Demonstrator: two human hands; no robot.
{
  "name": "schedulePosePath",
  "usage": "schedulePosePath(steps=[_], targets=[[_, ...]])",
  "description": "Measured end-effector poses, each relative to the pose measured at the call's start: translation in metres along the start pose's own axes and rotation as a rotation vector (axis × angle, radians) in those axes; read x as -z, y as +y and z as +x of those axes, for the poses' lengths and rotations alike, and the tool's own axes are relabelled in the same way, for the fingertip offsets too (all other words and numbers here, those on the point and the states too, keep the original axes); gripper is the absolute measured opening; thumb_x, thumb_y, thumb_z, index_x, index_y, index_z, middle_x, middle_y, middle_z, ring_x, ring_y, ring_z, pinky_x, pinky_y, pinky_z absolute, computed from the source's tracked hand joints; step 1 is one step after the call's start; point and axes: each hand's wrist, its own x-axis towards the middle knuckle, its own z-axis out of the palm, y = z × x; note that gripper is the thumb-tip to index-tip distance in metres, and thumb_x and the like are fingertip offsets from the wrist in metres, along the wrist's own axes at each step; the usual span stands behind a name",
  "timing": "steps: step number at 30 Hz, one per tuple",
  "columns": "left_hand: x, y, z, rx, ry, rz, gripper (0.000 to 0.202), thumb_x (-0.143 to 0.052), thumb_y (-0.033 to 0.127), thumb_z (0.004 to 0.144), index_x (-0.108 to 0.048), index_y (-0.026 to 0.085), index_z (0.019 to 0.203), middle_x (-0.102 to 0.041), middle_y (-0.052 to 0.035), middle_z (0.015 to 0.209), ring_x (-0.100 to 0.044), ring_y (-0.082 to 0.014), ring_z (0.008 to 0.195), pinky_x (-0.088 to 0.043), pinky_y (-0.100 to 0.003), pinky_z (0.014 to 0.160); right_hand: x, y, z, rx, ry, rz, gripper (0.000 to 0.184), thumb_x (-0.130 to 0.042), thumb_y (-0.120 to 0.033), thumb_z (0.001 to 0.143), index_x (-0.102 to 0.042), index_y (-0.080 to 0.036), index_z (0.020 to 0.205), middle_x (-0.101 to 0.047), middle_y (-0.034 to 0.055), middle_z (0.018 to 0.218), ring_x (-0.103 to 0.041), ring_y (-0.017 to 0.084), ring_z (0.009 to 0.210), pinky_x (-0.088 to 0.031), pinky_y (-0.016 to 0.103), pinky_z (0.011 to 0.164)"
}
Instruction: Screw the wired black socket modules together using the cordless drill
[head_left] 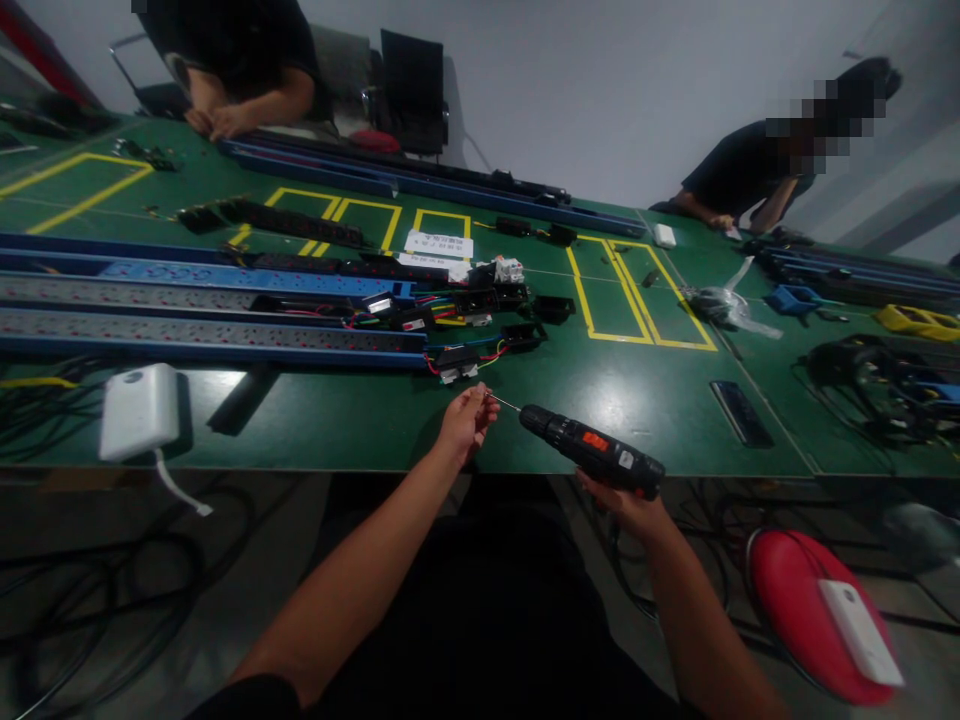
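My right hand (616,500) is wrapped round the handle of a black cordless drill (581,440) with an orange label. Its long thin bit (504,402) points left, toward my left hand (469,420). The fingers of my left hand are pinched together at the tip of the bit; whatever small piece they may hold is too small to make out. Just beyond that hand lie a black socket module (457,362) with coloured wires and another black housing (523,337). They hang off the end of a long blue metal channel (300,345) on the table.
A white power bank (140,410) with a cable lies at the left edge of the green table (360,415). A phone (740,412) lies to the right. One person (240,80) works across the table, another (750,170) sits far right. A red stool (799,600) stands below.
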Motion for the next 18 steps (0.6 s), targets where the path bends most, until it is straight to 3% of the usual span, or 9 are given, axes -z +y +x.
schedulePosePath(steps=[6, 12, 15, 18], targets=[[-0.001, 0.001, -0.002, -0.024, -0.005, -0.015, 0.035, -0.085, 0.045, 0.087, -0.066, 0.016, 0.094, -0.069, 0.0000, 0.081, -0.068, -0.0081, 0.068, -0.052, -0.017, 0.059, -0.004, 0.004, 0.000, -0.018, -0.006, 0.062, 0.043, -0.086, -0.054, 0.073, -0.075, -0.018, 0.093, -0.076, 0.0092, 0.089, -0.072, 0.026, 0.081, -0.063, 0.040, 0.078], [-0.001, 0.001, -0.001, -0.037, -0.028, 0.050, 0.036, -0.083, 0.048, 0.088, -0.067, 0.017, 0.098, -0.070, -0.0008, 0.083, -0.067, -0.0081, 0.067, -0.052, -0.018, 0.061, 0.008, -0.001, 0.012, -0.037, -0.076, -0.031, 0.041, -0.082, -0.059, 0.075, -0.074, -0.020, 0.085, -0.068, 0.0068, 0.070, -0.069, 0.025, 0.076, -0.060, 0.035, 0.067], [-0.001, -0.001, -0.001, -0.061, -0.046, 0.091, 0.037, -0.082, 0.049, 0.088, -0.067, 0.017, 0.098, -0.070, -0.0009, 0.083, -0.067, -0.0084, 0.068, -0.052, -0.018, 0.061, 0.014, 0.003, 0.015, -0.039, -0.098, -0.044, 0.042, -0.083, -0.060, 0.072, -0.073, -0.020, 0.082, -0.067, 0.0054, 0.068, -0.067, 0.024, 0.073, -0.058, 0.034, 0.065], [-0.001, -0.002, -0.002, -0.090, -0.071, 0.136, 0.040, -0.083, 0.052, 0.087, -0.067, 0.017, 0.097, -0.071, -0.0017, 0.083, -0.067, -0.0089, 0.068, -0.051, -0.018, 0.061, 0.013, 0.009, 0.012, -0.066, -0.060, -0.074, 0.043, -0.079, -0.062, 0.078, -0.072, -0.019, 0.078, -0.070, 0.0065, 0.071, -0.067, 0.022, 0.070, -0.057, 0.033, 0.067]])
